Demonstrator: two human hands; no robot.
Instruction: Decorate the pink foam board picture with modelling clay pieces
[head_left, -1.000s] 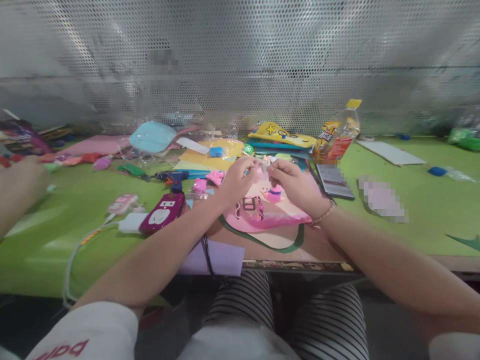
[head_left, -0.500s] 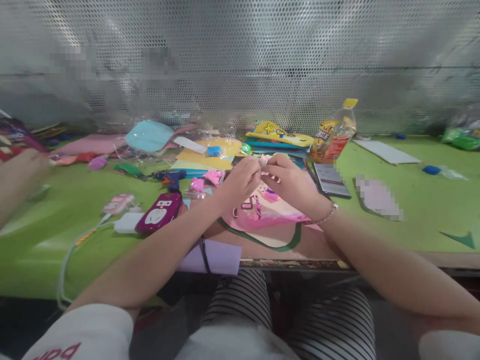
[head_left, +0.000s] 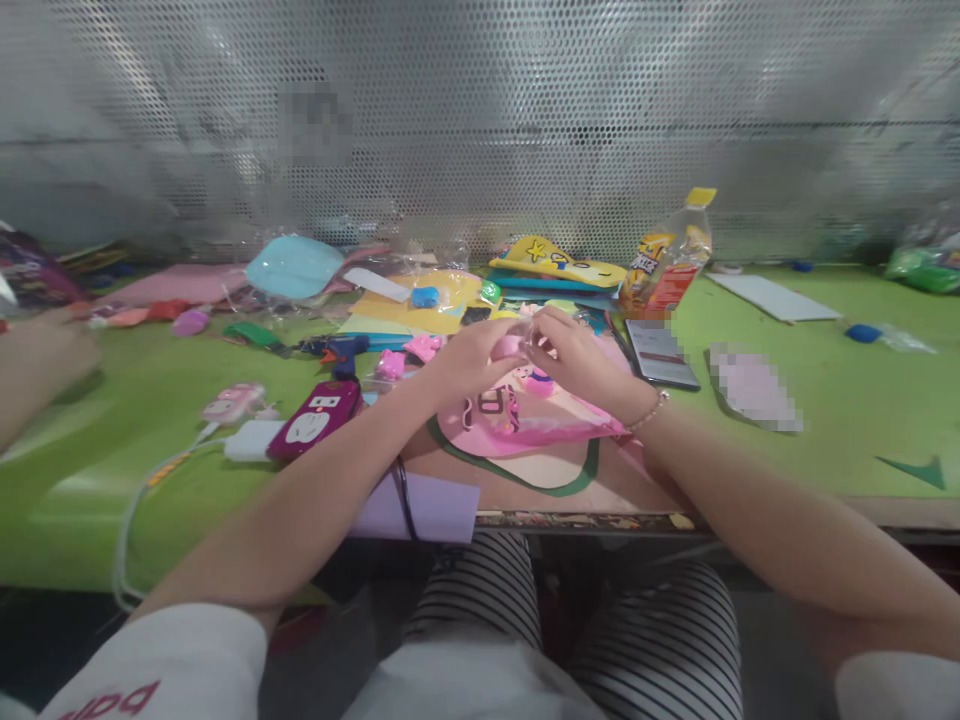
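Over the middle of the craft piece, my left hand [head_left: 474, 358] is closed around a small pink lump [head_left: 511, 346], which looks like soft clay in clear wrap. Bent and meeting the left ones, the fingers of my right hand [head_left: 577, 362] pinch at the lump's wrapped end. Its exact shape is partly hidden by the fingers. Beneath both hands lies a pink decorated sheet [head_left: 487, 430] with cartoon shapes, on a cream piece edged with a green band [head_left: 540, 488]. Pink clay pieces [head_left: 391, 364] rest just left of my left hand.
A hot glue gun [head_left: 343, 354], purple phone-like case [head_left: 315, 420], white charger [head_left: 251, 440] and cable lie left. A bottle [head_left: 670, 262] and phone [head_left: 661, 354] stand and lie right. A purple roll [head_left: 427, 508] sits at the front edge. Another person's hand [head_left: 52, 365] is far left.
My left hand has opened its grip slightly, so more of the pink lump shows between the hands. Both hands stay together over the sheet. The other person's hand has shifted a little.
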